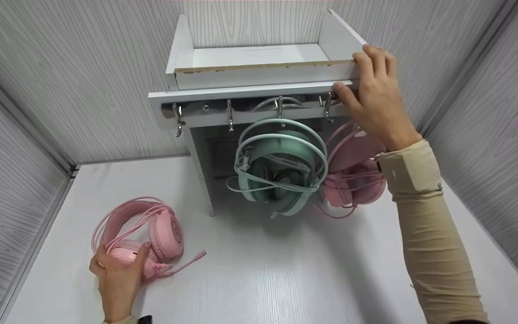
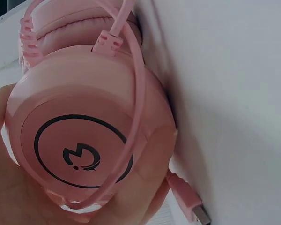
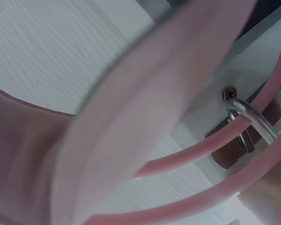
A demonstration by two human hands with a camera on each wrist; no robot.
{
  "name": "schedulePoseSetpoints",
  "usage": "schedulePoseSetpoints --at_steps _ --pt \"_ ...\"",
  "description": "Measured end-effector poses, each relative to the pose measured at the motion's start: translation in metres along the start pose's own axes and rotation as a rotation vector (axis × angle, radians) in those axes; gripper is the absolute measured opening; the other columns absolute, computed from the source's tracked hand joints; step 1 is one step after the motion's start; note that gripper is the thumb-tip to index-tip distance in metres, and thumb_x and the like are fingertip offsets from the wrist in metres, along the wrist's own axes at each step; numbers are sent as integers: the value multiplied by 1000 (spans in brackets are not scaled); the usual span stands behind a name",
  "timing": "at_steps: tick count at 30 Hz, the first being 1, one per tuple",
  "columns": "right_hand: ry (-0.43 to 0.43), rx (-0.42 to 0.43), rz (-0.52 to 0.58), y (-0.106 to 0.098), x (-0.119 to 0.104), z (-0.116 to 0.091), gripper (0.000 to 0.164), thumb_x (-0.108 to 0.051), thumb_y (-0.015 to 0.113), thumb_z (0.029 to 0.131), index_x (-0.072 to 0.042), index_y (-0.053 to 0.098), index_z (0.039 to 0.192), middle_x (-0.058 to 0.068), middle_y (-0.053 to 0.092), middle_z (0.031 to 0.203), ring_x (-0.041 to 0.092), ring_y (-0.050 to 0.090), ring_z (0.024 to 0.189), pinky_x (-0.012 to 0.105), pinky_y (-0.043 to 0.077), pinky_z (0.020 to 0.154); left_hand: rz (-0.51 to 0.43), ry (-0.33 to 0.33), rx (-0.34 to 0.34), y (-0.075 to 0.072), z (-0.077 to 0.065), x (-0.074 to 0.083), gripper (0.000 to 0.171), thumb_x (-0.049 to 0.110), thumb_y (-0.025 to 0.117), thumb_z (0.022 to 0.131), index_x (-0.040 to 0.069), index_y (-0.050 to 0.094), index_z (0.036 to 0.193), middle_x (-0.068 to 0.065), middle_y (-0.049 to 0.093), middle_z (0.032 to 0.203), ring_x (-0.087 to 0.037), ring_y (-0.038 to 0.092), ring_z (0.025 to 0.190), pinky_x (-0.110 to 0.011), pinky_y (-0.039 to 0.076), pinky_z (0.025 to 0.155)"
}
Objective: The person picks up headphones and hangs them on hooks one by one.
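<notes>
At the left of the head view lies a pink headset [image 1: 166, 234] with its mic boom pointing right. My left hand [image 1: 117, 279] grips its near ear cup [image 2: 79, 145], thumb and fingers on opposite sides. A cable loops across that cup, and a USB plug [image 2: 189, 199] shows below it. My right hand [image 1: 378, 92] holds the right front corner of a white shelf unit [image 1: 263, 81], thumb at the front board and fingers over the side. Just under that hand, a second pink headset [image 1: 353, 180] hangs from a metal hook [image 3: 253, 117], partly hidden by the wrist.
A mint-green headset [image 1: 281, 166] with its cable wound round it hangs from a middle hook [image 1: 280, 108]. Further left on the rail are two bare hooks, one of them at the end [image 1: 178, 119]. Grey wood-grain panels [image 1: 83, 81] enclose the white table [image 1: 241, 279].
</notes>
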State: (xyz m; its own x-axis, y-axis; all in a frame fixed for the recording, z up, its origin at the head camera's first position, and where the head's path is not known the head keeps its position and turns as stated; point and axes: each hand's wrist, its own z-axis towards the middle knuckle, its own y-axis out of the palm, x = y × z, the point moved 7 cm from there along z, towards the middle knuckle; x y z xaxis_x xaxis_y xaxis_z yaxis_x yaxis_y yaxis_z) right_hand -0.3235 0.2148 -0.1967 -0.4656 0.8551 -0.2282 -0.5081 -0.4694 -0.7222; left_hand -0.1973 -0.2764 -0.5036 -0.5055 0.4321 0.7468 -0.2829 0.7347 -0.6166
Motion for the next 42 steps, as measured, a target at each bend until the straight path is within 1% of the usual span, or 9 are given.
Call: schedulePoseSetpoints --at_steps 6,12,15,19,22,25,30,37,42 --pt "3 -4 -7 2 0 -1 59 -32 58 102 13 42 137 33 36 147 46 24 139 53 23 117 -110 -39 -37 1 4 -7 123 57 69 88 -1 -16 156 -40 -3 153 -65 22 136 -68 21 112" --pt "2 -12 2 1 -1 -2 58 -32 58 102 13 43 136 33 36 147 46 24 139 52 21 117 -241 -37 -71 2 6 -14 109 53 58 96 -2 -14 156 -39 -3 154 -59 12 143 -66 13 115" --pt "-5 1 4 -1 -1 -2 56 -31 58 102 13 44 134 33 36 147 46 24 138 50 19 118 -280 -24 -82 2 8 -15 106 53 56 96 -2 -12 156 -40 -2 154 -58 10 144 -66 12 116" --pt "-10 11 3 -3 -2 -3 55 -30 57 102 13 44 133 34 37 146 47 25 138 49 18 118 -287 -38 -67 -2 10 -15 106 52 59 94 -2 -7 156 -39 2 150 -58 15 141 -65 16 115" --pt "-10 9 1 -2 -2 -3 56 -32 57 102 12 44 134 34 36 146 47 25 137 50 19 118 -280 -78 -60 -3 11 -16 106 54 62 92 1 -5 155 -39 3 147 -56 18 140 -65 18 114" --pt "-8 4 -2 -1 -2 -3 57 -33 56 103 12 43 135 34 36 146 47 25 138 51 20 117 -257 -95 -49 -4 10 -17 106 55 64 91 2 -2 155 -39 7 146 -56 21 138 -66 21 113" --pt "2 -4 0 -1 -4 -4 57 -33 57 102 12 44 135 33 36 147 46 25 139 50 20 117 -242 -121 -38 -9 7 -21 109 57 64 91 1 -3 157 -42 7 148 -58 19 139 -67 21 113" --pt "0 -3 10 -3 -8 -2 57 -35 55 103 11 44 135 30 36 149 43 24 139 49 20 118 -272 -145 -74 -13 3 -19 113 56 64 91 1 -9 157 -43 0 153 -60 12 142 -69 16 113" --pt "10 0 8 -3 -5 -4 57 -35 56 103 10 44 135 31 35 149 44 24 139 50 21 117 -343 -144 -121 -10 5 -18 112 51 65 93 3 -14 156 -41 -2 158 -52 9 147 -62 15 116"
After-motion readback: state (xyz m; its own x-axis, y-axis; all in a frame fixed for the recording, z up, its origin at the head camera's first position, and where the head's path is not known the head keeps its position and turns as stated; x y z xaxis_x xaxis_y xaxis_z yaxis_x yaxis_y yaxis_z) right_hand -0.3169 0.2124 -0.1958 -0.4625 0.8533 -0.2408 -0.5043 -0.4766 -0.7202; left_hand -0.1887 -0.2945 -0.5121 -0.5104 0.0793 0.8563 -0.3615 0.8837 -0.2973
